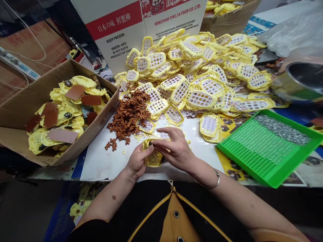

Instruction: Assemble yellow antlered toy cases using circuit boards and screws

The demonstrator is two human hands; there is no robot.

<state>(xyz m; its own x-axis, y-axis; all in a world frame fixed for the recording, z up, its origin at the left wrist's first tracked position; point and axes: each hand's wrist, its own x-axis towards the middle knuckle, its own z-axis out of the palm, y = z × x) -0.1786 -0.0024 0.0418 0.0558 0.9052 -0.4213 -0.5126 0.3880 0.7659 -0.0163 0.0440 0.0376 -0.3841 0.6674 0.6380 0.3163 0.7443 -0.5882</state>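
Observation:
A yellow plastic shell, hollow side up, sits low over the table's front edge in my left hand. The left thumb presses on its inner side and the fingers wrap beneath. From the right, my right hand reaches over the shell with bent fingers. Its fingertips meet at a small dark piece at the shell's upper end; what they pinch is mostly covered. A thin wire seems to curve inside the shell. Just beyond the hands lie a pile of brown branching rubber pieces and tiny yellow bits.
Yellow shells with perforated faces are heaped across the back. At left, a cardboard box holds shells with brown boards and black speakers. A green tray with small screws stands right. Behind rises a printed white carton.

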